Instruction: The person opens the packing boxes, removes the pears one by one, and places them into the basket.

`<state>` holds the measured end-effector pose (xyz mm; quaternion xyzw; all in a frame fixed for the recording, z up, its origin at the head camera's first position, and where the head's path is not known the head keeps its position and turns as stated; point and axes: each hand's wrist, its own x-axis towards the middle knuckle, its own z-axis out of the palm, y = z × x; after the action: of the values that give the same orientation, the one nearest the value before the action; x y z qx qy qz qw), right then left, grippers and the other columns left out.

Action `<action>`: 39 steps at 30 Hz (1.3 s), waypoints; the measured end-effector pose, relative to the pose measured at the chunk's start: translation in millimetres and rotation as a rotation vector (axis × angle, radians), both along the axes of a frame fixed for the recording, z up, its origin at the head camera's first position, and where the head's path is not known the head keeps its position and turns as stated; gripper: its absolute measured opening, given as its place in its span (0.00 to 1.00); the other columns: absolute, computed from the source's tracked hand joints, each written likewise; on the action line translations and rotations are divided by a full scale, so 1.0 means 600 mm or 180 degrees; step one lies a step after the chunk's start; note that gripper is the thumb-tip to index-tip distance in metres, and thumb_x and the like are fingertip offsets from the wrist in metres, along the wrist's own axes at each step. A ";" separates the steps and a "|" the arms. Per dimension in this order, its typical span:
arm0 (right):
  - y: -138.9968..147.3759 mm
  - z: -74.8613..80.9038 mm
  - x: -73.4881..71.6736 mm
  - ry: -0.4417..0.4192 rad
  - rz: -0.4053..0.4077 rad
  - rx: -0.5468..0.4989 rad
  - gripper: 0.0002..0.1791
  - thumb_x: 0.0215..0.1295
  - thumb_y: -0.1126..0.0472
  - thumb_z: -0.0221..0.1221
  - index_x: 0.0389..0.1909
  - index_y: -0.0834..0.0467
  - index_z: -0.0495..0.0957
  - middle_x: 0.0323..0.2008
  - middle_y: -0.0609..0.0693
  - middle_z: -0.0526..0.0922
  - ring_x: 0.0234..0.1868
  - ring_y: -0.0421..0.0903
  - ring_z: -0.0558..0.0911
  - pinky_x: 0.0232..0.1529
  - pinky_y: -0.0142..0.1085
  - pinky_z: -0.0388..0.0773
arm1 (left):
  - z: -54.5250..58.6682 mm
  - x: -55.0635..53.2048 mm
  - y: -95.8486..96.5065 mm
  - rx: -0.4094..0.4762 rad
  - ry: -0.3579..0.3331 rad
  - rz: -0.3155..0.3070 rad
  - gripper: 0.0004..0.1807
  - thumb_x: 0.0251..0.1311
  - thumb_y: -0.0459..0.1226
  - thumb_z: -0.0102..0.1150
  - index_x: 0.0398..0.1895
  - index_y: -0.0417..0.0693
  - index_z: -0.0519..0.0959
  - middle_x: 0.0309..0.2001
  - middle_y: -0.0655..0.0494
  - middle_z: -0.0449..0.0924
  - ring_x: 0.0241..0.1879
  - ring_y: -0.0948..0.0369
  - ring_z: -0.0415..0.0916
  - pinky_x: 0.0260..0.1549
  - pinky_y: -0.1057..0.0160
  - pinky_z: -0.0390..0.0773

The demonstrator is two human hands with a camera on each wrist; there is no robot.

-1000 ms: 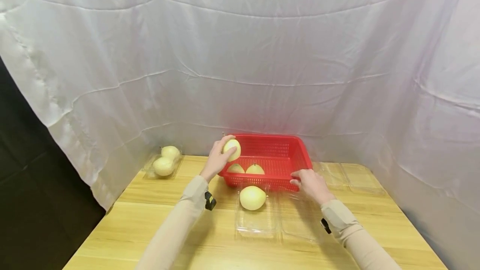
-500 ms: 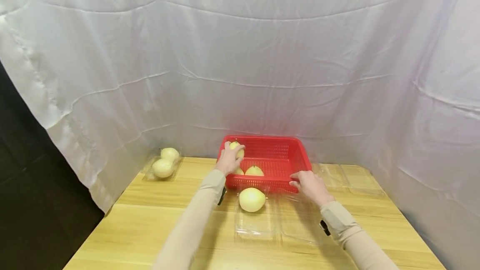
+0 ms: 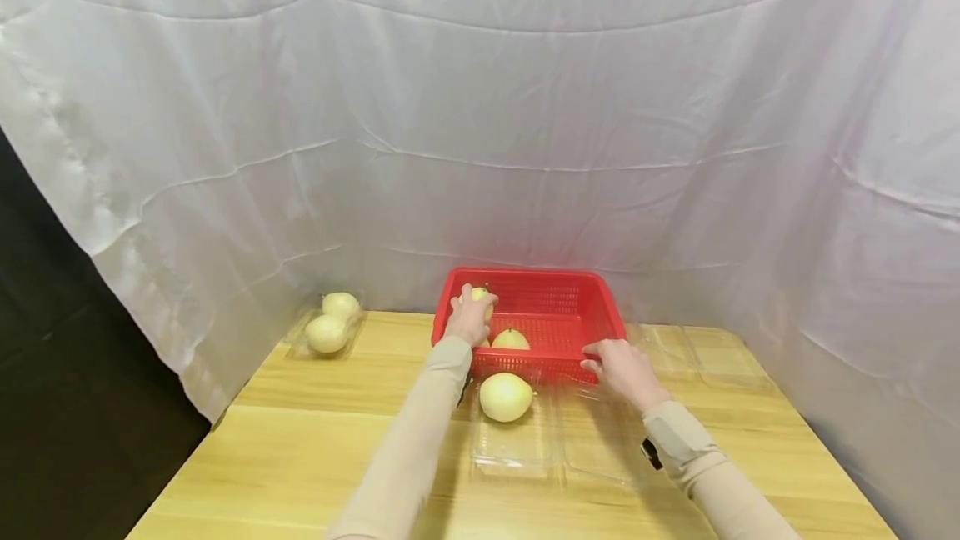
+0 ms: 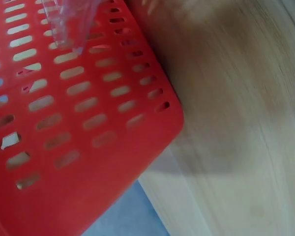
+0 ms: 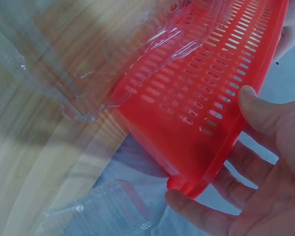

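Observation:
My left hand (image 3: pixel 469 319) reaches into the left end of the red plastic basket (image 3: pixel 536 367), its fingers around a yellow pear (image 3: pixel 481 297) with a stem. Two more pears lie below by the near wall, one of them a whole rounded top (image 3: pixel 511 339), the other mostly hidden by the hand. At the near right corner my right hand (image 3: pixel 624 372) grips the basket's rim; in the right wrist view its thumb (image 5: pixel 250 101) lies on the outer wall and the fingers are behind the rim. The left wrist view shows only the basket's wall (image 4: pixel 113 142) and tabletop.
Before the basket stands an open clear plastic clamshell box (image 3: pixel 512 448) with one pear (image 3: pixel 506 397) in it. Another clear box with two pears (image 3: pixel 327 333) is at the back left. More clear packaging (image 3: pixel 697 352) lies right of the basket. A pale curtain hangs behind.
My left hand has moved right and down from over the basket's left rim into the basket, with the pear. The right hand stays at the rim.

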<state>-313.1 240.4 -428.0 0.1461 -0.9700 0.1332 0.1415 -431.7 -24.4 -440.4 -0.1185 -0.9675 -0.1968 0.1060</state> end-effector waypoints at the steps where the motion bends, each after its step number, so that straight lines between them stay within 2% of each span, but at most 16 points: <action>1: 0.001 0.000 0.000 -0.0001 -0.0010 -0.0004 0.13 0.62 0.58 0.65 0.46 0.58 0.85 0.44 0.55 0.87 0.47 0.57 0.85 0.42 0.56 0.79 | -0.001 -0.001 0.002 -0.0081 -0.0026 0.0033 0.32 0.56 0.31 0.66 0.64 0.65 0.72 0.64 0.42 0.56 0.56 0.39 0.65 0.33 0.53 0.82; 7: -0.002 -0.002 0.001 -0.0014 -0.0047 0.0026 0.14 0.62 0.58 0.65 0.47 0.58 0.85 0.45 0.56 0.87 0.47 0.57 0.85 0.42 0.56 0.80 | -0.006 -0.007 0.007 -0.0293 -0.0018 0.0114 0.32 0.55 0.33 0.67 0.64 0.64 0.73 0.62 0.40 0.58 0.54 0.37 0.66 0.34 0.48 0.82; 12: -0.011 -0.006 0.001 -0.0120 -0.0025 0.0061 0.14 0.62 0.57 0.64 0.47 0.58 0.85 0.45 0.55 0.87 0.47 0.56 0.85 0.42 0.56 0.80 | -0.015 -0.004 -0.001 -0.0393 -0.0163 0.0175 0.31 0.56 0.35 0.67 0.64 0.64 0.73 0.62 0.39 0.58 0.54 0.36 0.66 0.39 0.43 0.81; 15: -0.014 -0.006 0.001 -0.0113 -0.0067 0.0026 0.14 0.62 0.58 0.64 0.47 0.58 0.85 0.45 0.55 0.87 0.47 0.56 0.85 0.41 0.56 0.80 | -0.013 -0.001 -0.003 -0.0401 -0.0207 0.0186 0.29 0.57 0.35 0.66 0.63 0.63 0.75 0.62 0.39 0.59 0.54 0.36 0.66 0.39 0.43 0.81; 19: -0.015 -0.004 -0.002 -0.0044 -0.0075 0.0008 0.13 0.63 0.58 0.64 0.46 0.57 0.85 0.43 0.54 0.87 0.46 0.56 0.85 0.41 0.56 0.79 | -0.007 0.001 -0.002 -0.0345 -0.0327 0.0198 0.21 0.65 0.35 0.57 0.60 0.62 0.78 0.61 0.40 0.61 0.54 0.38 0.65 0.41 0.43 0.80; 22: -0.014 -0.004 -0.004 -0.0005 -0.0047 0.0033 0.12 0.63 0.58 0.64 0.45 0.57 0.85 0.42 0.53 0.88 0.45 0.56 0.85 0.39 0.56 0.79 | -0.003 0.004 0.000 -0.0358 -0.0482 0.0223 0.19 0.67 0.36 0.52 0.59 0.60 0.80 0.60 0.41 0.63 0.55 0.40 0.65 0.43 0.43 0.79; 28: -0.011 -0.004 -0.006 -0.0010 -0.0039 0.0064 0.12 0.63 0.58 0.64 0.45 0.56 0.85 0.41 0.52 0.88 0.45 0.55 0.85 0.39 0.55 0.79 | -0.004 -0.001 -0.002 -0.0569 -0.0614 0.0195 0.20 0.68 0.41 0.50 0.61 0.63 0.78 0.61 0.42 0.65 0.55 0.41 0.67 0.44 0.45 0.79; 33: -0.012 -0.001 -0.006 -0.0039 -0.0055 0.0033 0.12 0.62 0.57 0.64 0.46 0.56 0.85 0.43 0.52 0.88 0.46 0.55 0.85 0.41 0.56 0.79 | -0.005 -0.011 -0.005 -0.0714 -0.0785 0.0221 0.25 0.66 0.45 0.49 0.67 0.69 0.72 0.64 0.42 0.63 0.58 0.43 0.62 0.45 0.46 0.77; 36: -0.013 -0.001 -0.005 -0.0063 -0.0045 0.0054 0.13 0.62 0.57 0.65 0.46 0.56 0.85 0.43 0.52 0.88 0.46 0.55 0.85 0.41 0.56 0.79 | -0.004 -0.011 -0.004 -0.0725 -0.0896 0.0261 0.27 0.65 0.46 0.50 0.68 0.69 0.70 0.66 0.41 0.62 0.60 0.43 0.60 0.47 0.46 0.77; 39: -0.012 -0.001 -0.003 -0.0073 -0.0066 0.0046 0.14 0.62 0.57 0.65 0.47 0.56 0.85 0.44 0.52 0.88 0.46 0.55 0.85 0.41 0.55 0.79 | -0.002 -0.006 -0.002 -0.0731 -0.0900 0.0262 0.27 0.65 0.45 0.50 0.69 0.68 0.69 0.67 0.40 0.61 0.62 0.43 0.59 0.50 0.46 0.76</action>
<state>-314.9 233.2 -428.8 0.1355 -0.9739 0.1264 0.1307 -435.1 -25.8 -441.6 -0.0613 -0.9929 -0.0952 -0.0373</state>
